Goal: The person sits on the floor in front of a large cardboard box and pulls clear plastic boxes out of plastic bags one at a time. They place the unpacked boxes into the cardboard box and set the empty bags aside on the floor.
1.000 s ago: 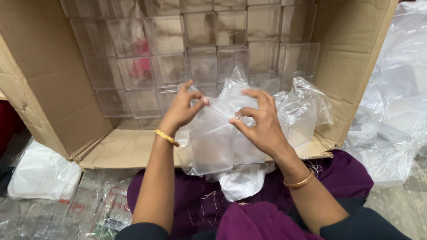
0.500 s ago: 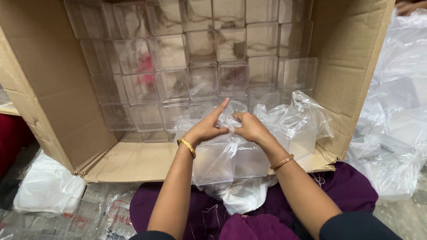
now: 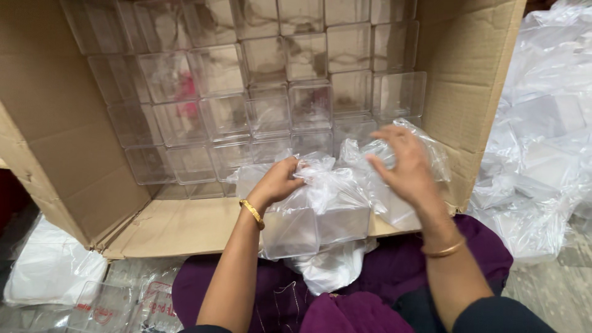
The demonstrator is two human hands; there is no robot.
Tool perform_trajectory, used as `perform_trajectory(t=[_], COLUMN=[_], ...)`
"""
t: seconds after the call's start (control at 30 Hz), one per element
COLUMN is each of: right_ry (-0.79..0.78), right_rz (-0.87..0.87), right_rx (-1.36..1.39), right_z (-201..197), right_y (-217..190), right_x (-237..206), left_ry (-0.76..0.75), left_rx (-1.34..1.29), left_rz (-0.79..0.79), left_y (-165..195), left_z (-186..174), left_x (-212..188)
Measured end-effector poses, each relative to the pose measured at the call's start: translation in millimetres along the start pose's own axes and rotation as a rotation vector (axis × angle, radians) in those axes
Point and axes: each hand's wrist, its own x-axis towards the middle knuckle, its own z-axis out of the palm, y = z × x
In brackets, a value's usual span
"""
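Note:
A clear plastic box wrapped in a thin plastic bag point(image 3: 317, 219) rests on the lower flap of a big cardboard carton point(image 3: 179, 225). My left hand point(image 3: 279, 182) pinches the gathered top of that bag, fingers closed on the film. My right hand point(image 3: 404, 163) hovers just to the right with fingers spread, blurred, over a second bagged clear box point(image 3: 401, 209). Both wrists wear gold bangles. Stacked clear square boxes point(image 3: 265, 92) fill the back of the carton.
The carton lies on its side, its walls at left and right. A heap of bagged clear boxes point(image 3: 542, 142) lies at the right. Flat clear lids and white bags point(image 3: 74, 290) lie at the lower left. Purple cloth covers my lap point(image 3: 320, 302).
The hands, together on top of the bagged box before, have parted: the left stays gripping the bag's top, the right has lifted off to the right. The view has shifted closer to the carton.

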Motion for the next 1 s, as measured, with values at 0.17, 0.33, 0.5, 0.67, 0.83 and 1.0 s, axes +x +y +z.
perform_trajectory(t=[0.17, 0.33, 0.5, 0.67, 0.83, 1.0], right_ry=[-0.274, -0.521, -0.691, -0.639, -0.594, -0.475], right_rz=[0.367, 0.253, 0.173, 0.101, 0.152, 0.113], right_rx=[0.01, -0.09, -0.326, -0.172, -0.076, -0.314], right_z=[-9, 27, 77, 90, 77, 79], right_y=[69, 82, 62, 76, 85, 72], right_x=[9, 41, 54, 49, 51, 64], left_ry=[-0.004, -0.013, -0.02, -0.002, 0.06, 0.08], left_rx=[0.01, 0.001, 0.048, 0.009, 0.021, 0.076], left_rz=[-0.017, 0.0, -0.005, 0.08, 0.041, 0.094], left_y=[7, 19, 28, 31, 31, 33], left_z=[-4, -13, -22, -23, -22, -28], left_x=[-2, -7, -16, -16, -15, -16])
